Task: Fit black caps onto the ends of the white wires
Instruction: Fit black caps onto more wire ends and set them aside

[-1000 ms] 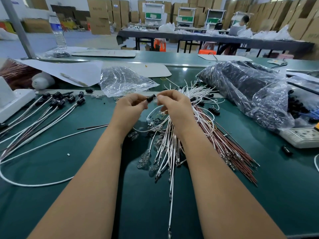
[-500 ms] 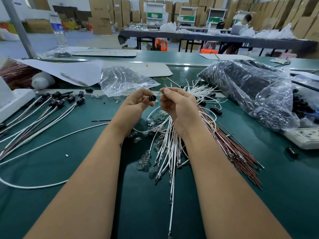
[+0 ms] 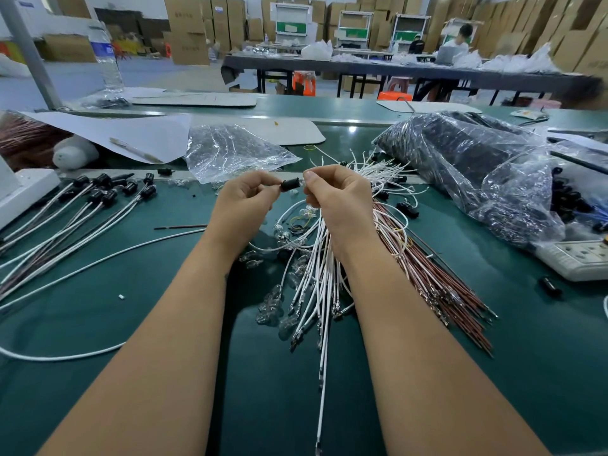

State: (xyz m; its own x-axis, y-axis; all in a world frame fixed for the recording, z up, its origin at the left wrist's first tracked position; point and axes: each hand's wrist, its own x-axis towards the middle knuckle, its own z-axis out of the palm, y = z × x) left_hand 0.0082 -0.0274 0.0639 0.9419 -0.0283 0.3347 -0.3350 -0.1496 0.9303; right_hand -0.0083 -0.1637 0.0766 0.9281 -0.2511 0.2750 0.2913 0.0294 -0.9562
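Observation:
My left hand point(image 3: 243, 200) pinches a small black cap point(image 3: 290, 184) between thumb and fingers, held above the green table. My right hand point(image 3: 335, 199) pinches the end of a white wire at the cap's right side; the wire tip itself is hidden by the fingers. Under my right hand lies a bundle of white wires point(image 3: 316, 274) with metal terminals. At the left, several finished wires with black caps point(image 3: 102, 192) lie side by side.
A bundle of brown wires point(image 3: 437, 281) fans out to the right. A clear bag of black caps point(image 3: 467, 166) sits at the right, an empty clear bag point(image 3: 230, 153) behind my hands. A white power strip point(image 3: 579, 258) lies far right. Small glass bulbs point(image 3: 273, 307) are scattered near the wires.
Both hands have stayed close together above the wire bundle. The cap has turned from end-on to sideways, with my right fingertips now against its right end.

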